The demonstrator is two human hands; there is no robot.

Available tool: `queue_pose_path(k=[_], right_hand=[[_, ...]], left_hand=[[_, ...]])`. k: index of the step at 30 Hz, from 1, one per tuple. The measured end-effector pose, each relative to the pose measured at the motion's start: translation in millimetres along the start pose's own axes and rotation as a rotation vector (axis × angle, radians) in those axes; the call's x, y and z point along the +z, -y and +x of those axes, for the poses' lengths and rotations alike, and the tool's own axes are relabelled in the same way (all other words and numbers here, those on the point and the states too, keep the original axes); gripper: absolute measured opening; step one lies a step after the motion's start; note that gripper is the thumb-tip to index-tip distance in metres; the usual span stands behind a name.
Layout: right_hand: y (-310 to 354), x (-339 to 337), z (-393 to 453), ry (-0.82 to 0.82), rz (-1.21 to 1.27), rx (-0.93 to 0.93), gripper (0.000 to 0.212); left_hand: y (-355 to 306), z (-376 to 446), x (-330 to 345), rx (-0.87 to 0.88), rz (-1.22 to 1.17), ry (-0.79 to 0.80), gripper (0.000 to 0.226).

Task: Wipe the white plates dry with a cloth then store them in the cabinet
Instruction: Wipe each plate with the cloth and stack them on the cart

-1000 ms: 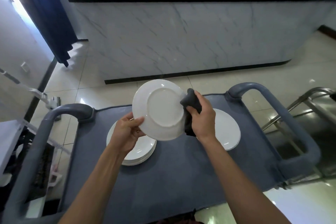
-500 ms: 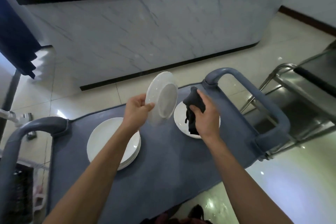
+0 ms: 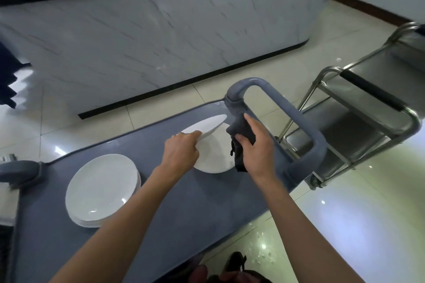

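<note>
Only 1 view: a head-worn wide-angle camera looking forward and steeply down onto the blue cart [image 3: 161,202], close above it. The marble-fronted counter [image 3: 161,37] lies beyond the cart, a steel trolley [image 3: 368,126] just right of it.

two plate piles [image 3: 101,188], one cloth [image 3: 242,135], two carts [image 3: 161,213]

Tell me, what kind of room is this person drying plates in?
Probably a restaurant or hotel service area. A long marble-fronted counter with a dark top runs across the room, white plates are stacked on a grey service cart, and a steel trolley stands beside it on a shiny tiled floor.
</note>
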State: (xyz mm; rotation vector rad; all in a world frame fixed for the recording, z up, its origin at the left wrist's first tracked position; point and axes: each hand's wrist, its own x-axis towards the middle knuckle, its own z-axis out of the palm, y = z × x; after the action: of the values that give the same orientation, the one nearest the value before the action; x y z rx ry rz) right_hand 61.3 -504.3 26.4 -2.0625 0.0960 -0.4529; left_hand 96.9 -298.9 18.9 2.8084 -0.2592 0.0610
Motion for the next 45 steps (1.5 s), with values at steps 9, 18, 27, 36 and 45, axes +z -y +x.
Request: queue_pose_path(k=[9,18,27,36,45], right_hand=[[-33,-29,6,0.056,-0.016,0.013,0.055],[-50,-43,8,0.059,-0.034,-0.011,0.055],[-62,-61,18,0.034,-0.029,-0.033,0.054],[-74,-60,16,0.114,-0.014,-0.015,0.055],[-72,-44,13,0.173,-0.026,-0.023,0.056]], left_hand=[[-41,-4,31,0.052,0.2,0.1,0.05],[-69,-12,66,0.077,0.326,0.183,0.05],[-75,-16,99,0.043,0.346,0.259,0.057],[-73,-21,112,0.054,0.355,0.299,0.061],[-64,-29,110,0.088,0.339,0.326,0.064]])
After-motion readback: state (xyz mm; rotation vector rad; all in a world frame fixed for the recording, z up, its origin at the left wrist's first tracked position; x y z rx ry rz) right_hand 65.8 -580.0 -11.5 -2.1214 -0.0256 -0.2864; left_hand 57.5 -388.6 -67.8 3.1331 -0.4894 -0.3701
